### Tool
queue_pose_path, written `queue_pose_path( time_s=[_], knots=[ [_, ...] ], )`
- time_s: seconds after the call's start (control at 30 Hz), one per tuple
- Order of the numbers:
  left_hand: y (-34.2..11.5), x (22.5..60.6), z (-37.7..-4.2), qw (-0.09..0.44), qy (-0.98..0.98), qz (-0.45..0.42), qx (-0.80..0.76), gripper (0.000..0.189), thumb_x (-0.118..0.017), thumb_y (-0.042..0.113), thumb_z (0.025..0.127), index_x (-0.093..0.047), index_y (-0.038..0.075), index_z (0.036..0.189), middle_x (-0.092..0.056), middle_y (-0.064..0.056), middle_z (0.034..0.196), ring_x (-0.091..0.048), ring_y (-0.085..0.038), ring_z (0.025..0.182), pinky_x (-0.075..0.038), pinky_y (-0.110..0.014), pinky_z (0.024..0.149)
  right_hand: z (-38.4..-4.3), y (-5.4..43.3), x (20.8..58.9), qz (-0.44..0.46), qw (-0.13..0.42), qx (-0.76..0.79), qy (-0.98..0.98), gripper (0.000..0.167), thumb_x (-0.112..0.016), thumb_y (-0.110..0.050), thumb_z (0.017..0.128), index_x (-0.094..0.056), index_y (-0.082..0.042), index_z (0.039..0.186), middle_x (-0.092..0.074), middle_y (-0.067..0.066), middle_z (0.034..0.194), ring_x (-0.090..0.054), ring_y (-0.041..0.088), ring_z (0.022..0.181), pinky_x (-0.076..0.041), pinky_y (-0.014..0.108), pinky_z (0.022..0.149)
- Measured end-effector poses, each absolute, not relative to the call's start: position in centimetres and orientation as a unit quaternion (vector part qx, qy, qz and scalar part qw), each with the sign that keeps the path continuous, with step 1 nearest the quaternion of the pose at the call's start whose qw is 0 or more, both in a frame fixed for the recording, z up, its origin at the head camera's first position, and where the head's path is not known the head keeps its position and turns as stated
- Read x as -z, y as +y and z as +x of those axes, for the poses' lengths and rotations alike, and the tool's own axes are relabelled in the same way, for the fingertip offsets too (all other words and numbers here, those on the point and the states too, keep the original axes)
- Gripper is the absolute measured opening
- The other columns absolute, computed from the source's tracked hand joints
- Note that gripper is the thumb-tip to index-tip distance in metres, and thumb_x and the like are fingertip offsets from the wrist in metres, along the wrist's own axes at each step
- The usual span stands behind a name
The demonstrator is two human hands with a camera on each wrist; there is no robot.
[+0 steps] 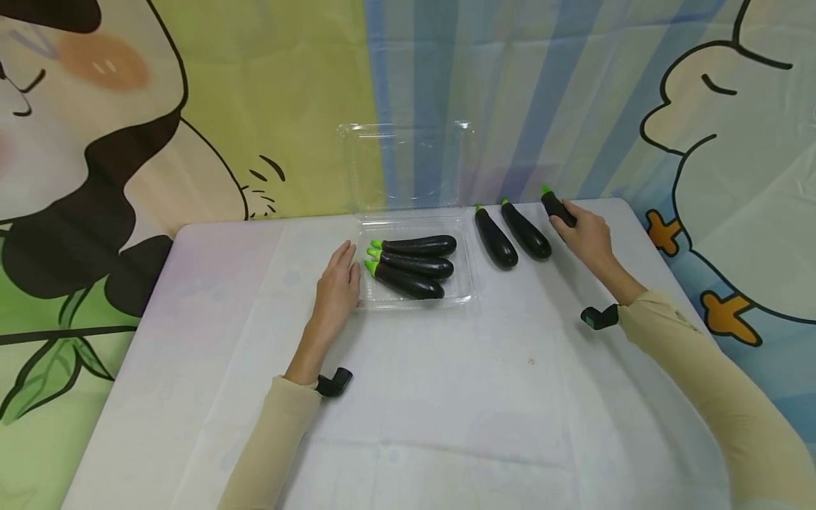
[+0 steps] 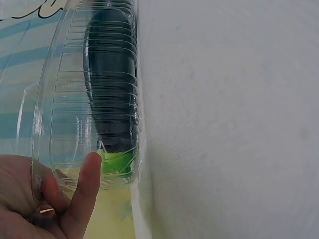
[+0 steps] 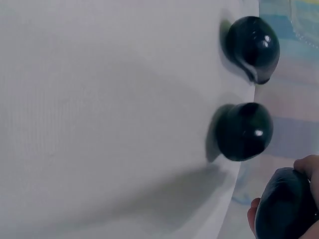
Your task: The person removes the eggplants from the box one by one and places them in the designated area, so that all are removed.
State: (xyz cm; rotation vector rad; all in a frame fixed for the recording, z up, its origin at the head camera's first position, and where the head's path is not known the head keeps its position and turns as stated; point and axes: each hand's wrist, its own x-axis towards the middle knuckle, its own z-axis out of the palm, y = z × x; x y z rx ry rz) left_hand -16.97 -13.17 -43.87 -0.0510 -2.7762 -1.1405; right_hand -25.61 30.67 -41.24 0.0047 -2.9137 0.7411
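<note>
Three dark eggplants (image 1: 417, 266) with green stem ends lie side by side in a clear plastic clamshell box (image 1: 468, 280), whose raised lid (image 1: 408, 166) stands at the back. My left hand (image 1: 336, 283) rests against the box's left edge, fingers extended; the left wrist view shows its fingers (image 2: 84, 194) by the ribbed wall, near a green stem. My right hand (image 1: 588, 237) grips another eggplant (image 1: 558, 207) around its body, stem pointing away. That eggplant (image 3: 284, 206) is partly cut off in the right wrist view.
Two more eggplants, one nearer the box (image 1: 495, 239) and one farther right (image 1: 526, 230), lie on the white-covered table (image 1: 446, 404). A cartoon-printed cloth (image 1: 306, 106) hangs behind the table. Each wrist bears a small black camera.
</note>
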Motion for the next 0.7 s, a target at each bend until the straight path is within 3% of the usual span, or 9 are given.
queue_pose_path(
  time_s=[0.3, 0.5, 0.7],
  knots=[
    [-13.1, 43.8, -17.0, 0.065, -0.922, -0.014, 0.381, 0.046, -0.044, 0.013, 0.102, -0.039, -0.001, 0.146, -0.034, -0.012, 0.156, -0.038, -0.031, 0.141, -0.037, -0.049, 0.113, -26.8, 31.9, 42.8, -0.010, 0.055, -0.260, -0.964, 0.055, -0.045, -0.031, 0.101, -0.033, -0.012, 0.151, -0.041, 0.030, 0.146, -0.045, 0.053, 0.125, -0.039, 0.065, 0.096],
    [-13.1, 43.8, -17.0, 0.061, -0.920, -0.017, 0.387, 0.047, -0.044, 0.013, 0.102, -0.038, -0.001, 0.147, -0.033, -0.012, 0.157, -0.043, -0.030, 0.137, -0.046, -0.047, 0.104, -27.4, 32.4, 43.6, -0.017, 0.018, -0.262, -0.965, 0.057, -0.045, -0.034, 0.102, -0.031, -0.010, 0.152, -0.036, 0.031, 0.149, -0.038, 0.053, 0.131, -0.034, 0.065, 0.101],
    [-13.2, 43.6, -16.9, 0.059, -0.922, -0.017, 0.383, 0.047, -0.044, 0.013, 0.103, -0.037, -0.001, 0.147, -0.033, -0.013, 0.157, -0.039, -0.030, 0.141, -0.038, -0.048, 0.112, -27.7, 32.4, 44.2, -0.017, 0.010, -0.258, -0.966, 0.059, -0.045, -0.037, 0.102, -0.029, -0.012, 0.153, -0.034, 0.029, 0.150, -0.036, 0.053, 0.133, -0.033, 0.064, 0.104]
  ],
)
